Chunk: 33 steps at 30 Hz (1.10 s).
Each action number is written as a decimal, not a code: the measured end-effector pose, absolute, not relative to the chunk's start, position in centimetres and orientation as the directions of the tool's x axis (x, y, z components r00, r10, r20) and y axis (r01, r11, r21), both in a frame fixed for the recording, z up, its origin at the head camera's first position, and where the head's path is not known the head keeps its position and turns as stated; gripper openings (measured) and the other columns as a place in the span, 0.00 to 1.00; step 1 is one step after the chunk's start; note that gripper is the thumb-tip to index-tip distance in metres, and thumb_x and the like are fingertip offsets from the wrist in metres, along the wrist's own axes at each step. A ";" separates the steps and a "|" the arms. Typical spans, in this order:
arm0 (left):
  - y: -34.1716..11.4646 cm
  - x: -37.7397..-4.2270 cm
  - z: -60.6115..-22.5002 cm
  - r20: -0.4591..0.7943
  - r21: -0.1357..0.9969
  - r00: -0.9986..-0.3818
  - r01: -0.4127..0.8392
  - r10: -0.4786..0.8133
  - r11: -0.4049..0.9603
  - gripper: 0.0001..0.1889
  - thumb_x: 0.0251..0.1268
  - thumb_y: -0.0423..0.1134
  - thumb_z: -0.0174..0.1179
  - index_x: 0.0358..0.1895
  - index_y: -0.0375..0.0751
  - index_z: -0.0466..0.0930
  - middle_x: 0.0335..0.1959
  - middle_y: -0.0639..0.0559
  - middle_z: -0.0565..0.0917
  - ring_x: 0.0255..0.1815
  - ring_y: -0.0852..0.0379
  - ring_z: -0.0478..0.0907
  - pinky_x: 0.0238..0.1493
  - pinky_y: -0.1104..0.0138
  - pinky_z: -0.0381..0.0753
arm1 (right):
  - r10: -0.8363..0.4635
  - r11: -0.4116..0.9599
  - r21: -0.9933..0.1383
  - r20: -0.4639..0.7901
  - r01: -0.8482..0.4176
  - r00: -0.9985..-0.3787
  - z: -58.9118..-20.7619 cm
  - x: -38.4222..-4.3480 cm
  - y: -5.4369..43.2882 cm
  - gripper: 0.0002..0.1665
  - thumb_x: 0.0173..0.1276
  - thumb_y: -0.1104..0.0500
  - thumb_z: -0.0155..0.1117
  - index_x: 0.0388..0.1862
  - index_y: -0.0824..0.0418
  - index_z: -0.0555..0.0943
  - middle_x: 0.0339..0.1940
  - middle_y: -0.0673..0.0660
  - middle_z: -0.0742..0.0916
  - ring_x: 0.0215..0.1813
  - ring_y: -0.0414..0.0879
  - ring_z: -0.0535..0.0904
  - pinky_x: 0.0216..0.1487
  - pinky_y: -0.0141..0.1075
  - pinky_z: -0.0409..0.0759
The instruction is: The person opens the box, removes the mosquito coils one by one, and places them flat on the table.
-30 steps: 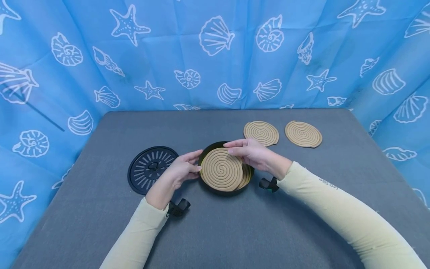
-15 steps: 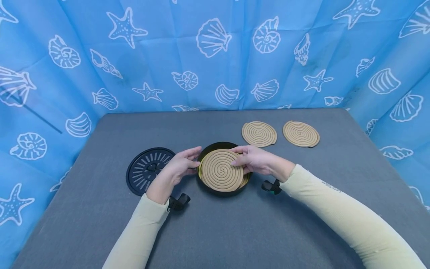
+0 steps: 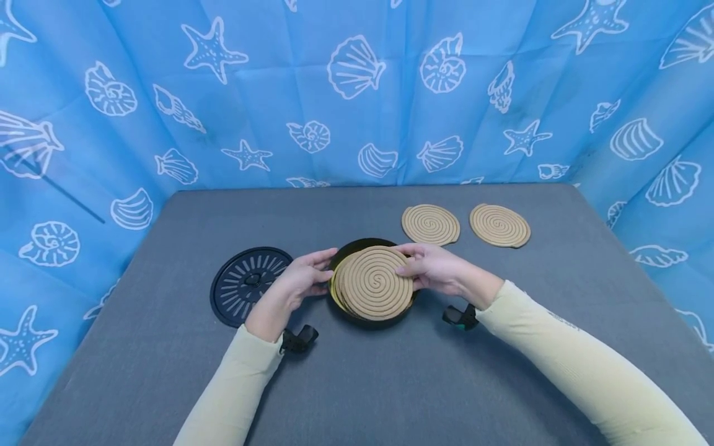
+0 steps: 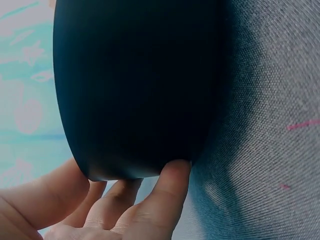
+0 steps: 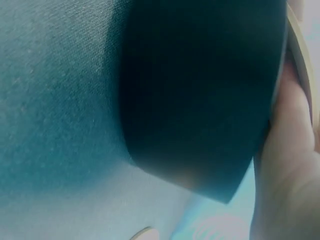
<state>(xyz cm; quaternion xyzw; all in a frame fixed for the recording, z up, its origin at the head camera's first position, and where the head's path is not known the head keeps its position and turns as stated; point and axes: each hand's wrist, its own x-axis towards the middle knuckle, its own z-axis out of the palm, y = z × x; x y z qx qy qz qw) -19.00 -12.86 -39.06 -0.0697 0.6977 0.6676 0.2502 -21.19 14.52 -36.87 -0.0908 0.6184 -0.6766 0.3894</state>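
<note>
Tan mosquito coils lie in a round black tin (image 3: 357, 321) at the middle of the table, overlapping, with some yellow showing at the tin's left inside. My right hand (image 3: 437, 269) pinches the top mosquito coil (image 3: 376, 283) by its right edge, thumb above. In the right wrist view the coil's edge (image 5: 302, 65) stands just over the tin's rim. On the other side my left hand (image 3: 301, 277) grips the tin's left side; the left wrist view has its thumb at the rim and fingers against the dark wall (image 4: 135, 90).
A black slotted lid (image 3: 237, 303) with a small centre knob lies left of the tin, partly behind the left hand. Two more mosquito coils, one (image 3: 431, 224) nearer and one (image 3: 499, 225) farther right, rest toward the back. A blue shell-patterned curtain (image 3: 312, 74) borders the grey table.
The right hand's thumb has come down onto the top mosquito coil, and that coil has shifted right, uncovering coil edges on its left. The left hand stays at the tin.
</note>
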 end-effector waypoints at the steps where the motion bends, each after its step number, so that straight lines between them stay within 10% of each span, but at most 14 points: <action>1: -12.8 -19.0 -39.1 -0.442 0.897 -0.866 -0.431 0.232 0.099 0.27 0.74 0.27 0.47 0.74 0.45 0.61 0.74 0.46 0.61 0.73 0.48 0.58 0.65 0.49 0.68 | -0.637 0.055 -0.907 -0.355 0.418 -0.685 -36.8 -21.1 14.7 0.36 0.72 0.75 0.48 0.76 0.71 0.50 0.47 0.57 0.85 0.45 0.45 0.84 0.48 0.41 0.83; 29: -12.6 -18.6 -39.4 -0.408 0.913 -0.885 -0.400 0.226 0.080 0.27 0.74 0.26 0.45 0.75 0.43 0.60 0.74 0.43 0.62 0.72 0.47 0.60 0.64 0.48 0.68 | -0.510 -0.239 -0.903 -0.196 0.357 -0.838 -33.5 -21.0 22.3 0.42 0.73 0.75 0.44 0.77 0.70 0.35 0.48 0.57 0.85 0.47 0.47 0.85 0.48 0.37 0.83; 33: -12.5 -18.7 -39.3 -0.412 0.911 -0.883 -0.405 0.224 0.080 0.28 0.74 0.26 0.45 0.75 0.44 0.60 0.74 0.43 0.62 0.72 0.47 0.60 0.65 0.48 0.68 | -0.496 -0.309 -0.893 -0.143 0.328 -0.856 -33.5 -21.2 23.7 0.33 0.74 0.76 0.44 0.74 0.67 0.50 0.48 0.59 0.85 0.47 0.49 0.84 0.47 0.38 0.83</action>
